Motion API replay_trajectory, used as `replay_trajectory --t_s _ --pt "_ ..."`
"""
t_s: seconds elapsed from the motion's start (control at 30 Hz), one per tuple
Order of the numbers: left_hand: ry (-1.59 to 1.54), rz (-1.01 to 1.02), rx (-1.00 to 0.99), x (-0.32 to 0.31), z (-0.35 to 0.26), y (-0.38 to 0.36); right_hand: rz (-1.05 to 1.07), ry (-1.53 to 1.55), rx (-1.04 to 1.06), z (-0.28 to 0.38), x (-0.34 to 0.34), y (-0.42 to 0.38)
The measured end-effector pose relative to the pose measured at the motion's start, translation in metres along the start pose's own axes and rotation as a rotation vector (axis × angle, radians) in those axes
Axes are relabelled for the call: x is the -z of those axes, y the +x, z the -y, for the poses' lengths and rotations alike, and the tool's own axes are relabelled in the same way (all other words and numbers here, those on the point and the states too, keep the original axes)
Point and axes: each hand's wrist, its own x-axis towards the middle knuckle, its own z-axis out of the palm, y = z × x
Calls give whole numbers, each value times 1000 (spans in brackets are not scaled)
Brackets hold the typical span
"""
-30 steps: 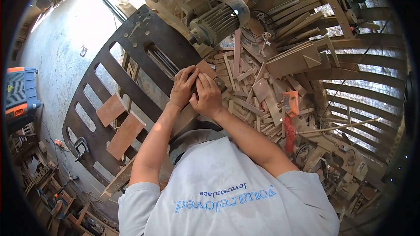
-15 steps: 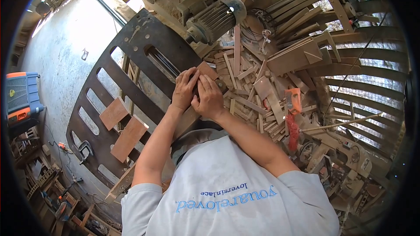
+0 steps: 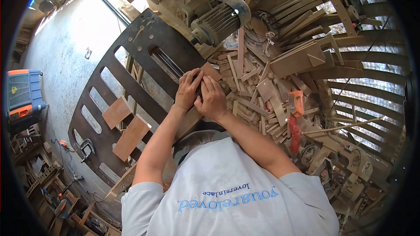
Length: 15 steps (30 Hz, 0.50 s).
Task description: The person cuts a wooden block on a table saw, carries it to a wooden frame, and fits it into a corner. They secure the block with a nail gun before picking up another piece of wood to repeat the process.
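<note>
My left hand [image 3: 187, 92] and my right hand [image 3: 212, 99] are close together at the near edge of a dark slotted metal machine table [image 3: 144, 67]. Both sets of fingers are bent and pressed onto a small reddish-brown wooden block [image 3: 211, 71], whose far end shows beyond the fingertips. The rest of the block is hidden under my hands. To the left, two flat wooden pieces lie on the table: a smaller one [image 3: 117, 112] and a longer one [image 3: 131, 137]. A slot [image 3: 164, 61] with metal bars inside lies just beyond my left hand.
An electric motor [image 3: 218, 22] stands past the table. Scrap wood [image 3: 249, 78] is heaped at the right, near an orange object [image 3: 295, 103] and a red-wrapped stick [image 3: 293, 133]. A C-clamp [image 3: 87, 149] grips the table's left end. A blue-and-orange machine [image 3: 25, 94] stands far left.
The whole view has shifted slightly, so the scene sits a little to the right and lower. My hands stay on the wooden block in nearly the same pose.
</note>
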Motion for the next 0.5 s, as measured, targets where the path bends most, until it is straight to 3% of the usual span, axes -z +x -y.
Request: replay_trajectory --t_s 0.5 --pt "-23 -39 -20 0 13 7 17 9 -10 0 -6 13"
